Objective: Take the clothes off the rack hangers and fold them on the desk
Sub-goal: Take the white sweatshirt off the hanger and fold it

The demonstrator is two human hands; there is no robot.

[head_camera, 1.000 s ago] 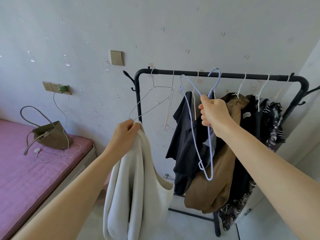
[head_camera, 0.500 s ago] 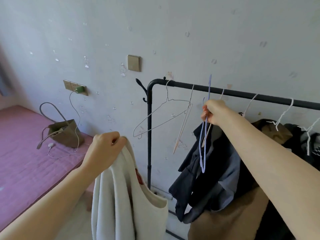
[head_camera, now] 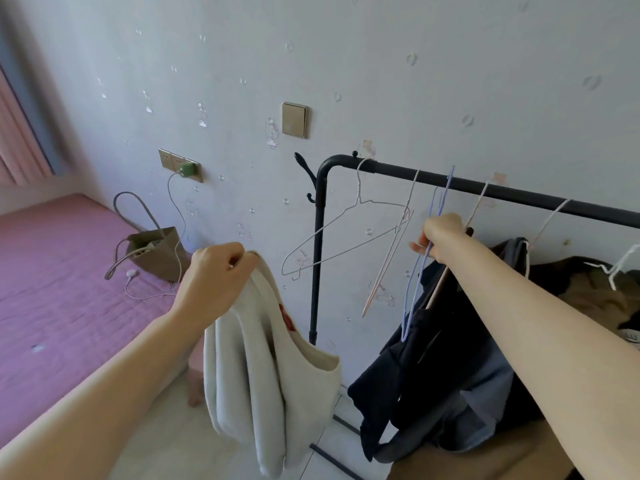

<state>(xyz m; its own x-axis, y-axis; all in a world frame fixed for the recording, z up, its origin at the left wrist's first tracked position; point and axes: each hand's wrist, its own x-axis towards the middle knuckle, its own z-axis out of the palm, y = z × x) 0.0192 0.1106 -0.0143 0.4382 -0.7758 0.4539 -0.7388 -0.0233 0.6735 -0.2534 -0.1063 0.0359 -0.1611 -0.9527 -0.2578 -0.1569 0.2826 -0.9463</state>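
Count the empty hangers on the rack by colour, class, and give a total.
Silver wire hanger: 1
Pink hanger: 1
Blue hanger, gripped by the right hand: 1
Total: 3

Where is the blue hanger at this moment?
In the head view, right of centre, the blue hanger is gripped by the right hand just below the black rack rail, between a bare pink hanger and the dark garment.
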